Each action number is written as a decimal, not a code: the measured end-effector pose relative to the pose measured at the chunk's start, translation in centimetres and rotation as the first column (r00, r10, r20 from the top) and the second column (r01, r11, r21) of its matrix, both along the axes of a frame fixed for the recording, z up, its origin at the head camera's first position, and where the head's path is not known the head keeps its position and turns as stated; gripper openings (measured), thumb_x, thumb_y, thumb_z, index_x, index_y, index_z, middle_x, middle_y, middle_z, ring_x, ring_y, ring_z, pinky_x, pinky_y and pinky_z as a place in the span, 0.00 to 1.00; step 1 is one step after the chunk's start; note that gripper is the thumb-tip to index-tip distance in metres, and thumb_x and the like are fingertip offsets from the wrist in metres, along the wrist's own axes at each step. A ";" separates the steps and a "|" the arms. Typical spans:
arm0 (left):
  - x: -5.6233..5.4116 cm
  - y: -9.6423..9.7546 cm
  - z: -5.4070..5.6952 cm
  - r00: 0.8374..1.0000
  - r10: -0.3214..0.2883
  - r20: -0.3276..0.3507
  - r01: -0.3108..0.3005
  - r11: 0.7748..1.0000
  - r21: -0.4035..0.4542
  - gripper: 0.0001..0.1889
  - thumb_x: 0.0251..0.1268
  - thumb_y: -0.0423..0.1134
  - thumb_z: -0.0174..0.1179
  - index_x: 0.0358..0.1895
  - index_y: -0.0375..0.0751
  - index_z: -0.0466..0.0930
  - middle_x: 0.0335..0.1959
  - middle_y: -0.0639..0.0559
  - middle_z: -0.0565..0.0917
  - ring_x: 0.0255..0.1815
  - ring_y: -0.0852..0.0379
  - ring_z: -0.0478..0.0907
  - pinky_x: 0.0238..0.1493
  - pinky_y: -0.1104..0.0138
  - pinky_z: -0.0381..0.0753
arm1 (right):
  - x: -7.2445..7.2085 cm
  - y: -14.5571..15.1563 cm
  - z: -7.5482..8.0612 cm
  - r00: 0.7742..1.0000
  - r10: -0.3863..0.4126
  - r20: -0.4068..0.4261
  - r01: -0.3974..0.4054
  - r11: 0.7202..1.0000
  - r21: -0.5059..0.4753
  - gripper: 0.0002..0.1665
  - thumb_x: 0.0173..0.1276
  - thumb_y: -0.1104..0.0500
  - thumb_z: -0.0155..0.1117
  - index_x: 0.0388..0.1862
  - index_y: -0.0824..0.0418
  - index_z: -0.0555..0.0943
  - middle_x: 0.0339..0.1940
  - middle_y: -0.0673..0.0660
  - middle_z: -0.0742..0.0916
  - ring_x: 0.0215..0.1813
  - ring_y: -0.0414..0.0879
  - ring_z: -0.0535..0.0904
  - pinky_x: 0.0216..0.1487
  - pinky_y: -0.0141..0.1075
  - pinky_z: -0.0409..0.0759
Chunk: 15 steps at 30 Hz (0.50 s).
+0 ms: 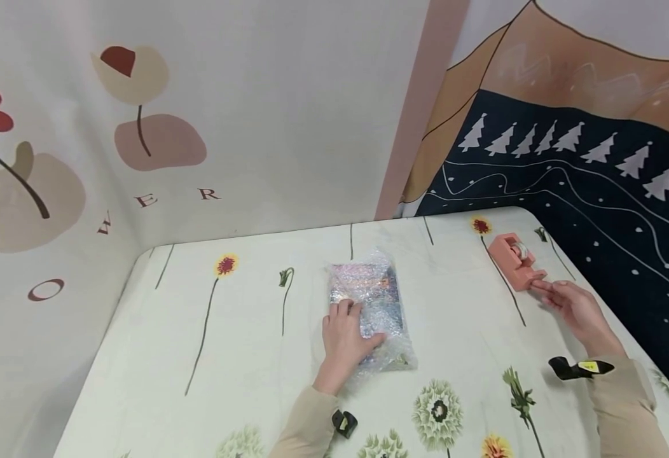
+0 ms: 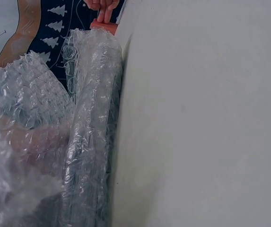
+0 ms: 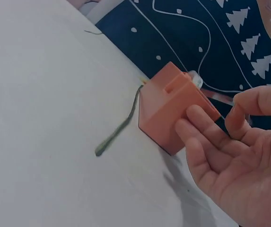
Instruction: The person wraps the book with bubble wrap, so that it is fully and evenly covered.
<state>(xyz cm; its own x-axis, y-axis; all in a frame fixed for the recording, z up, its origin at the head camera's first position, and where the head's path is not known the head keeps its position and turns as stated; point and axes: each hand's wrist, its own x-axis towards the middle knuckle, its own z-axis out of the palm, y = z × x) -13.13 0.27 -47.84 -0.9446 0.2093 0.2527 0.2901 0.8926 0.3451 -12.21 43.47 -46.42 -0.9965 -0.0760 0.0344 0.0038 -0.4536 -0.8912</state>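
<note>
A bubble-wrapped flat package (image 1: pixel 379 299) lies on the table, a colourful printed cover showing through the clear wrap. My left hand (image 1: pixel 346 337) rests on it, thumb spread to the right, fingers lying over the wrap. In the left wrist view, bubble wrap (image 2: pixel 95 109) fills the left side and blurs what is behind it. At the right, a coral-pink tape dispenser (image 1: pixel 509 261) holds a clear tape roll (image 1: pixel 521 250). My right hand (image 3: pixel 239 151) is at its front end. Thumb and index finger pinch together at the tape end, while other fingers touch the dispenser's side.
A white flower-printed cloth (image 1: pixel 254 362) covers the table. Behind stands a pale printed backdrop (image 1: pixel 289 127), and a dark tree-patterned cloth (image 1: pixel 615 210) rises along the right edge, close to the dispenser and right hand.
</note>
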 end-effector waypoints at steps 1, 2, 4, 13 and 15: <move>0.0 0.0 0.0 1.000 0.000 0.002 0.000 1.000 -0.001 0.37 0.39 0.63 0.70 0.50 0.40 0.79 0.49 0.46 0.75 0.49 0.48 0.69 0.43 0.58 0.72 | 0.0 0.1 -0.1 0.999 0.031 -0.007 -0.031 0.999 -0.030 0.22 0.76 0.70 0.30 0.33 0.69 0.75 0.45 0.59 0.86 0.48 0.44 0.82 0.45 0.30 0.79; 0.0 0.0 -0.1 1.000 0.000 0.001 0.000 1.000 -0.001 0.37 0.39 0.63 0.70 0.50 0.40 0.79 0.49 0.46 0.75 0.49 0.48 0.69 0.43 0.58 0.72 | 0.1 0.2 -0.1 0.998 0.056 -0.014 -0.057 0.997 -0.050 0.22 0.76 0.70 0.29 0.33 0.70 0.75 0.46 0.59 0.86 0.49 0.45 0.82 0.47 0.31 0.79; 0.0 0.0 -0.1 1.000 0.000 -0.003 0.000 1.000 -0.001 0.37 0.39 0.63 0.70 0.50 0.39 0.79 0.49 0.46 0.75 0.49 0.48 0.69 0.43 0.58 0.72 | 0.2 0.3 -0.2 0.996 0.092 -0.022 -0.093 0.993 -0.073 0.23 0.76 0.70 0.27 0.33 0.70 0.74 0.48 0.60 0.85 0.52 0.47 0.81 0.50 0.33 0.78; 0.0 0.0 0.0 1.000 -0.001 -0.015 0.001 1.000 0.008 0.37 0.37 0.62 0.71 0.49 0.39 0.80 0.48 0.46 0.75 0.48 0.48 0.69 0.42 0.58 0.71 | 0.3 0.4 -0.8 0.992 0.121 0.020 -0.118 0.987 -0.105 0.24 0.76 0.71 0.27 0.37 0.72 0.75 0.49 0.61 0.84 0.53 0.47 0.80 0.52 0.36 0.77; 0.0 0.0 0.0 1.000 0.000 -0.009 0.000 1.000 0.005 0.37 0.38 0.62 0.71 0.49 0.39 0.80 0.48 0.46 0.75 0.48 0.48 0.69 0.42 0.58 0.71 | 0.3 0.4 -1.0 0.996 0.083 0.043 -0.081 0.996 -0.037 0.21 0.76 0.70 0.30 0.38 0.71 0.75 0.48 0.59 0.85 0.52 0.46 0.81 0.51 0.34 0.78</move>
<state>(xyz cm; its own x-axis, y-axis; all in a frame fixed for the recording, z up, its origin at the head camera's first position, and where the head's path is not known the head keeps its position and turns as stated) -13.11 0.25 -47.87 -0.9423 0.2077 0.2626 0.2930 0.8910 0.3468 -11.90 43.83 -47.40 -0.9876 -0.1568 -0.0055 0.0812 -0.4815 -0.8727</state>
